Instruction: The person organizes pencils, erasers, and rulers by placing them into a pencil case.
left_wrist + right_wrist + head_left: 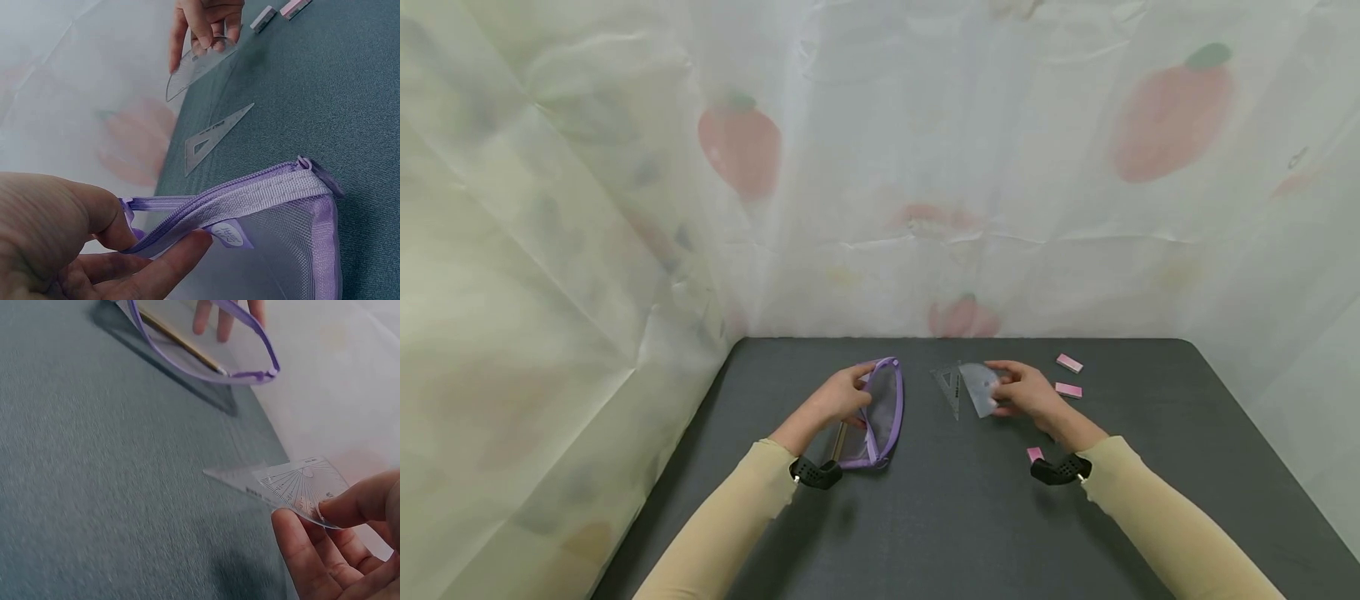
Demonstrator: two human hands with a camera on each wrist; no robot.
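Observation:
My left hand (838,398) pinches the zipper edge of a purple mesh pencil pouch (880,414) and holds its mouth apart; the pouch (275,231) lies on the dark table with a pencil (181,341) inside it. A clear protractor (980,386) is pinched in my right hand (1022,390), lifted just above the table, seen close in the right wrist view as the protractor (303,487). A clear set square (949,385) lies flat between the pouch and the protractor, and appears as the set square (212,139) in the left wrist view.
Two pink erasers (1069,363) (1068,390) lie right of my right hand, and a third pink eraser (1035,454) sits near my right wrist. A pale curtain with fruit prints (880,167) closes the back and sides of the dark grey table (925,517).

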